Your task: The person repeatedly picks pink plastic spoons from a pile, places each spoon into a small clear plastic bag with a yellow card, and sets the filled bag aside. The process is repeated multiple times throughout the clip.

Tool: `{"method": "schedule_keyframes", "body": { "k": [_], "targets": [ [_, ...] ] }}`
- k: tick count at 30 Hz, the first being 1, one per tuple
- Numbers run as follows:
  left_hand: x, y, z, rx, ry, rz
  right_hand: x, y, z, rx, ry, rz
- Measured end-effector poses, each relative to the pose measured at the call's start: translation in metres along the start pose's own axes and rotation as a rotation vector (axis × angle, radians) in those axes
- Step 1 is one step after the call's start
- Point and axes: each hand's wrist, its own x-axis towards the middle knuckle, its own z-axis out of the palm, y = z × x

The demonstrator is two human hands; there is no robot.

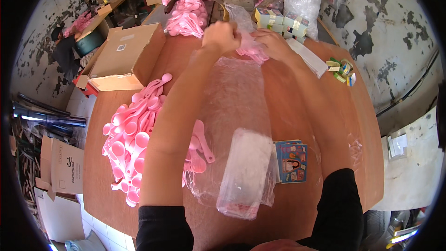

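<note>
Both my arms reach to the far side of the brown table. My left hand (222, 38) is closed in a fist at the edge of a clear plastic bag (251, 46) with something pink inside. On the bag's other side, my right hand (274, 45) grips it with bent fingers, partly hidden. A long clear plastic sheet or sleeve (234, 93) stretches from below my hands toward me. At its near end lies a stack of flat white pieces (246, 167). Blue printed cards (291, 161) sit right beside that. Loose pink spoons (132, 135) are heaped by my left forearm.
An open cardboard box (123, 58) stands at the far left. More pink spoons (187, 16) are bundled at the back. Small card boxes (281, 21), a long white strip (307, 57) and green-yellow bands (341, 69) lie far right. A person (67, 51) sits beyond the box.
</note>
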Motion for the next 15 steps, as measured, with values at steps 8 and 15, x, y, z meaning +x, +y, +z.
{"method": "schedule_keyframes", "body": {
  "k": [8, 15],
  "targets": [
    [0.011, -0.02, 0.053, 0.355, 0.429, 0.395, 0.003, -0.002, -0.001, 0.747, -0.177, 0.424],
    [0.037, -0.031, 0.089, 0.089, 0.02, 0.301, 0.012, 0.026, 0.016, 0.555, -0.17, 1.028]
  ]
}}
